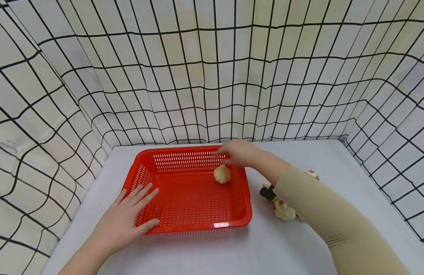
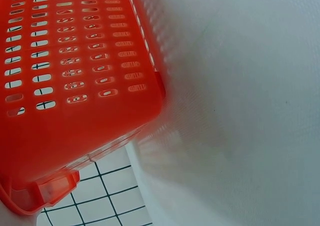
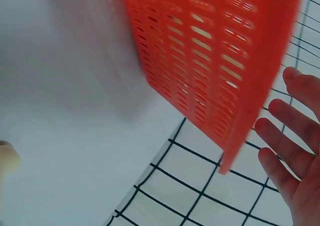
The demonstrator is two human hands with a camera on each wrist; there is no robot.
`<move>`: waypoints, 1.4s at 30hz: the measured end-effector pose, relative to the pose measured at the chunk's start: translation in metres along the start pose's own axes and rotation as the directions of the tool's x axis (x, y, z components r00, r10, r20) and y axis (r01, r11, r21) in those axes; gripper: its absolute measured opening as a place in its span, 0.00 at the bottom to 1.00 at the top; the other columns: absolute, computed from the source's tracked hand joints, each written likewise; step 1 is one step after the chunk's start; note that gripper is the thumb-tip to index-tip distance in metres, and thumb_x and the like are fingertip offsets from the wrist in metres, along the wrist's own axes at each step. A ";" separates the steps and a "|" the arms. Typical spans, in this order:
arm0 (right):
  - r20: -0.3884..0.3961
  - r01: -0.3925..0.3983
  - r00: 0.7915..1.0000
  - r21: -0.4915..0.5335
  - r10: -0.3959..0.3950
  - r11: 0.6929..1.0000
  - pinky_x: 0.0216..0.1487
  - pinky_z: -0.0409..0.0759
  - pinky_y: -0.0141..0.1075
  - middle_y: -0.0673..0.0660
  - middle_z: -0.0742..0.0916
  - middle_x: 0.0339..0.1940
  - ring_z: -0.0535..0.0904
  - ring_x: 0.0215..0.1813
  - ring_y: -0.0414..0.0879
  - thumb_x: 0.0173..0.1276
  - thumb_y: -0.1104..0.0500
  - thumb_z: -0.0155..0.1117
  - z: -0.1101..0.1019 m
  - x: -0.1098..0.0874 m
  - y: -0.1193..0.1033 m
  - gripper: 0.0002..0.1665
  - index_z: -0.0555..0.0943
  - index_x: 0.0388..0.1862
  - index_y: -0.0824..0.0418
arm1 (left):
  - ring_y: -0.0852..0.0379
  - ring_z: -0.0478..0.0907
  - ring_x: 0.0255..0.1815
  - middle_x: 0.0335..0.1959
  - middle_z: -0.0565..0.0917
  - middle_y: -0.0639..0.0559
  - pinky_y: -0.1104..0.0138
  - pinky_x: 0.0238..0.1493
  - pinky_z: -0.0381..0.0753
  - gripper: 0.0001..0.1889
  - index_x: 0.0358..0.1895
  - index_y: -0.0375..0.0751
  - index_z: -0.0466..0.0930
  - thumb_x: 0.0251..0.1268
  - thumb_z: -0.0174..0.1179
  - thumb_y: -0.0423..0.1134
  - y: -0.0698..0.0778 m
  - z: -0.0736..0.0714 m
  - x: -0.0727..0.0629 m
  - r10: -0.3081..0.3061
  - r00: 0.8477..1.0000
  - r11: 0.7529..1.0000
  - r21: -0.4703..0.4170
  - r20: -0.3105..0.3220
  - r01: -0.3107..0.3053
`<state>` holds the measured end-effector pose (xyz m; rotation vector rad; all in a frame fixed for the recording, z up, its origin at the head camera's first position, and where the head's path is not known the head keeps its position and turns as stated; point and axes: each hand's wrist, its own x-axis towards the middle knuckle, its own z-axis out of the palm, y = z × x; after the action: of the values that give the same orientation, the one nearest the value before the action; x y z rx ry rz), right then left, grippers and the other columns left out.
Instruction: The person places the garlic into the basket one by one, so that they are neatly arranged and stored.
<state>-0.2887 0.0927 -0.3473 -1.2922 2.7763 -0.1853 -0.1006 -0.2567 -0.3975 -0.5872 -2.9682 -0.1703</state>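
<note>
A red basket [image 1: 205, 228] with slotted walls sits on the white worktop [image 1: 157, 256]. Inside it, near the far right corner, lies a cream piece [image 1: 222, 174], ridged and rounded, on the basket's floor.

The right hand [image 1: 240, 152] hangs over that corner, its fingertips just above the piece. Its grip is loose: the fingers are bent but parted, pinching nothing, and the right wrist view shows them spread beyond the basket's rim. Whether they touch the piece cannot be told.

The left hand [image 1: 127, 217] lies across the near left corner of the basket, fingers spread over the side and the thumb along the front rim.

To the right of the basket, a dark piece [image 1: 267, 193] lies beside a cream one with reddish flecks [image 1: 283, 210], both near the beige sleeve [image 1: 329, 214], which hides part of that group. A black net [image 1: 216, 29] hangs around the worktop before pale walls.
</note>
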 end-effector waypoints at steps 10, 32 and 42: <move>-0.043 -0.088 0.995 0.088 0.093 0.992 0.58 0.78 0.44 0.50 0.86 0.55 0.80 0.57 0.47 0.69 0.52 0.67 -0.021 -0.025 0.009 0.18 0.86 0.56 0.54 | 0.38 0.59 0.75 0.77 0.62 0.47 0.48 0.78 0.36 0.44 0.77 0.53 0.61 0.61 0.57 0.69 -0.003 0.002 -0.001 0.014 1.000 1.000 0.010 -0.028 -0.014; -0.014 -0.253 0.966 0.177 0.259 0.951 0.52 0.82 0.47 0.49 0.86 0.51 0.81 0.53 0.49 0.66 0.50 0.70 -0.014 -0.103 0.060 0.18 0.86 0.55 0.49 | 0.38 0.59 0.75 0.77 0.62 0.46 0.51 0.78 0.32 0.44 0.77 0.53 0.60 0.61 0.58 0.70 -0.003 0.004 0.000 0.005 0.999 1.000 -0.001 -0.036 -0.005; 0.053 -0.321 0.947 0.188 0.316 0.928 0.52 0.81 0.49 0.52 0.86 0.52 0.81 0.53 0.51 0.65 0.53 0.71 -0.001 -0.138 0.085 0.19 0.86 0.55 0.53 | 0.38 0.58 0.75 0.77 0.61 0.47 0.50 0.78 0.33 0.44 0.77 0.52 0.62 0.60 0.58 0.70 -0.003 0.003 0.000 -0.006 1.000 1.000 -0.005 -0.020 0.006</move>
<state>-0.2645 0.2524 -0.3562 -0.7810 2.8129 -0.4049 -0.1024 -0.2591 -0.4004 -0.5745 -2.9515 -0.1824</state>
